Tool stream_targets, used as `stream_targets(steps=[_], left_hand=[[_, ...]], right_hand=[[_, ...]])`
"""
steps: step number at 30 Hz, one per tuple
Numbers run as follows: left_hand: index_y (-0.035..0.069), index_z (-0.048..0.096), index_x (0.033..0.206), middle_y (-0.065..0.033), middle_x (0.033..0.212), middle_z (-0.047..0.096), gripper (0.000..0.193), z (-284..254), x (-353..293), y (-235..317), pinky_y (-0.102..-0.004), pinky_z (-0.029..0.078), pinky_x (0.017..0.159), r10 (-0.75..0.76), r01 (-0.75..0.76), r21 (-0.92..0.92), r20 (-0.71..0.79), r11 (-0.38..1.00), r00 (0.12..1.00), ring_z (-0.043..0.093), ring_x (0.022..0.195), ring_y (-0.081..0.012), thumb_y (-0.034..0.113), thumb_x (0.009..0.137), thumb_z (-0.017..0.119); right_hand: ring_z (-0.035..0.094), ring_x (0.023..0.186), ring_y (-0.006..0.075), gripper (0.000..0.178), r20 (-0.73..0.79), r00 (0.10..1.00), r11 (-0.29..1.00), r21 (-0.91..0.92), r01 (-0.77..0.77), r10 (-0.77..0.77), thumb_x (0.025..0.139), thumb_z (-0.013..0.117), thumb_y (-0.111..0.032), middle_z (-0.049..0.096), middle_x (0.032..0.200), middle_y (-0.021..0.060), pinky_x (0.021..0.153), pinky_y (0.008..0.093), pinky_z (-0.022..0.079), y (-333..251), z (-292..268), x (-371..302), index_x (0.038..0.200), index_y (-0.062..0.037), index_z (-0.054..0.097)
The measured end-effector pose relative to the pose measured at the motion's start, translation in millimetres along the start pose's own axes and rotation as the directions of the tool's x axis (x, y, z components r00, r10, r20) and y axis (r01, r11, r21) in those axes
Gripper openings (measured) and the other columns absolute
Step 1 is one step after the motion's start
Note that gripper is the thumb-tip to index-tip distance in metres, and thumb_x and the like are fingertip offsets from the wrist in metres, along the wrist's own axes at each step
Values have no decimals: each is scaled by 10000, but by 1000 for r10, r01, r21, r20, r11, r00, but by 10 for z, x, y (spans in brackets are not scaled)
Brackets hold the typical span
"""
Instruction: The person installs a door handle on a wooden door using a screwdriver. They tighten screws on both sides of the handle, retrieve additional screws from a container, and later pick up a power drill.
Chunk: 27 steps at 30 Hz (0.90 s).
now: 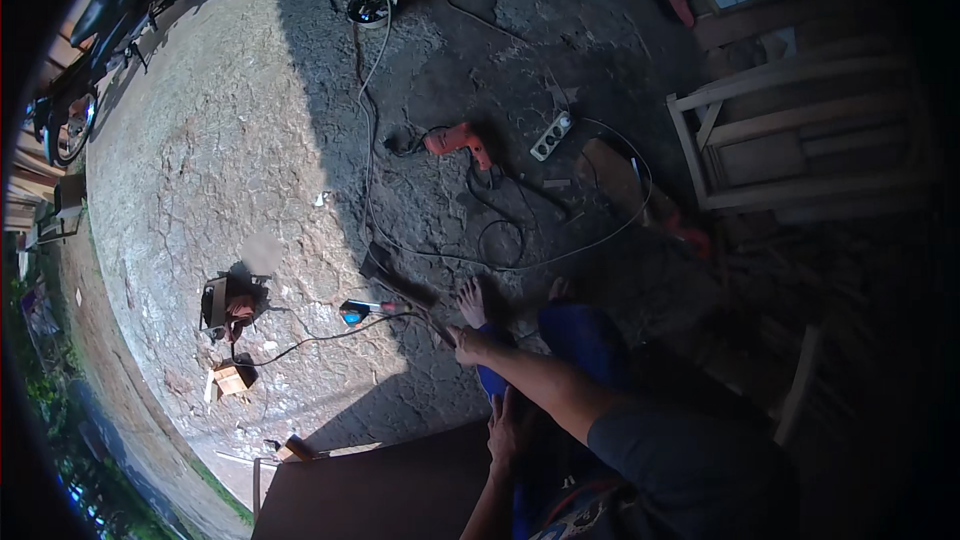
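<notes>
My right hand (466,346) reaches across my blue-trousered legs, its fingers closed on the end of a dark, thin stick-like tool (438,326); its kind is too dim to tell. My left hand (507,430) lies against my leg with its fingers stretched out, holding nothing. Past the right hand, a hammer-like tool (378,264) with a dark block end lies on the cracked ground. Left of it are a screwdriver-like tool with a pale shaft (390,307) and a small blue round thing (352,315). A dark cable (310,342) runs leftward from there.
A red power drill (462,143) and a white power strip (551,136) lie ahead among looping cables. A bowl of dark things (372,7) stands farther off. Wooden frames (800,130) lean at right. A dark metal box (214,302) and wooden block (232,377) sit left; a motorcycle (110,30) stands far left.
</notes>
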State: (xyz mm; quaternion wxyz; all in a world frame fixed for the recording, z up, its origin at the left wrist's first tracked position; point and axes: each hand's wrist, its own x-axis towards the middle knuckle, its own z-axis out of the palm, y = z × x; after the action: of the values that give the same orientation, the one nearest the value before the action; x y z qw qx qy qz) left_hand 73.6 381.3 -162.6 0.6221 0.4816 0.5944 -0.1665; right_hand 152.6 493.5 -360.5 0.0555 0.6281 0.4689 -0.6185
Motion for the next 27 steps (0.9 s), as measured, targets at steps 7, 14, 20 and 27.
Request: stream_targets(steps=[7,14,20,27], left_hand=[[116,285,1612,-297,1637,263,826,-97,164,709,-539,309,1194,20,-24,130,26,991,999,307,1484,-500,494,956,616],[194,282,1617,-289,1658,201,831,553,576,956,-591,356,1152,-30,44,212,-71,976,997,341,1440,-547,525,938,630],[172,314,1599,-278,1648,219,838,1199,893,1289,-578,360,1149,-220,271,330,-185,904,958,319,1458,-510,465,911,693],[125,374,1558,-323,1590,263,827,1498,1342,1415,-596,354,1136,-124,200,443,-195,874,973,310,1441,-526,433,885,742]], right_hand=[[692,945,448,307,-492,851,974,-25,-224,183,934,543,-267,705,969,246,861,522,553,2222,-1215,-518,1036,-13,681],[674,841,426,141,-769,571,914,43,-403,288,834,610,-182,678,828,219,759,498,532,4725,-2542,-977,831,-62,684],[677,1010,435,261,-672,577,863,194,-467,464,853,600,-180,715,1022,235,876,509,542,5334,-3458,-735,1075,-86,698],[668,1014,447,429,-940,338,966,-48,-255,43,806,657,-122,685,1080,245,901,500,546,6637,-3354,79,1227,-44,646]])
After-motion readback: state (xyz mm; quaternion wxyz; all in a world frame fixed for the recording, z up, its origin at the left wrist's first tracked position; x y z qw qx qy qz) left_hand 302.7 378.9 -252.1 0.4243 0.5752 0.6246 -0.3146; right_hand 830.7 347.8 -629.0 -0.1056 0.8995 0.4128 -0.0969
